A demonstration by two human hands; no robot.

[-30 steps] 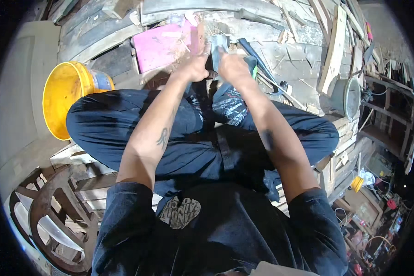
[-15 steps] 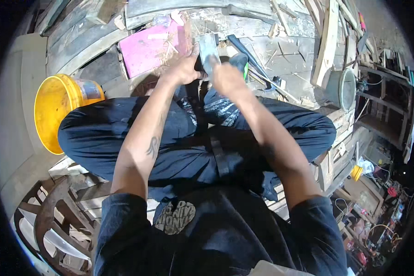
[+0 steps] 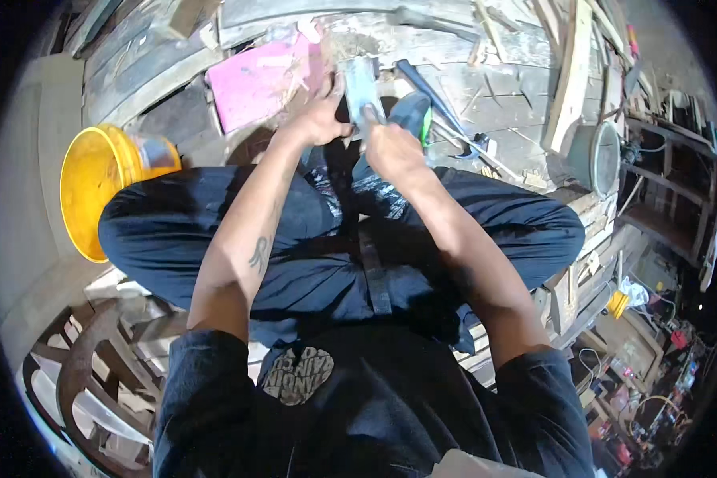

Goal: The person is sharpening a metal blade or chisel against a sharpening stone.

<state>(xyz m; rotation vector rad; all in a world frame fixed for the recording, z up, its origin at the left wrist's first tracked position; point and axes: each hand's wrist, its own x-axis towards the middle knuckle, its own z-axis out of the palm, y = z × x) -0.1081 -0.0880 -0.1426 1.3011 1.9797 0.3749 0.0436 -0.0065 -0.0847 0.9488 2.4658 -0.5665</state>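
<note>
While pinched between both hands (image 3: 358, 131), a flat, pale grey-blue block (image 3: 361, 86).

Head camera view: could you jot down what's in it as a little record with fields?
Setting: cluttered workshop, person seated cross-legged on worn wooden planks
Left hand: grip on the left side of a small grey-blue block
Right hand: closed on the same block's lower end
Behind the hands: pink sheet strewn with wood shavings
Person's left: yellow bucket
Person's right: grey metal pot, shelves
Lower left: curved wooden chair parts
</note>
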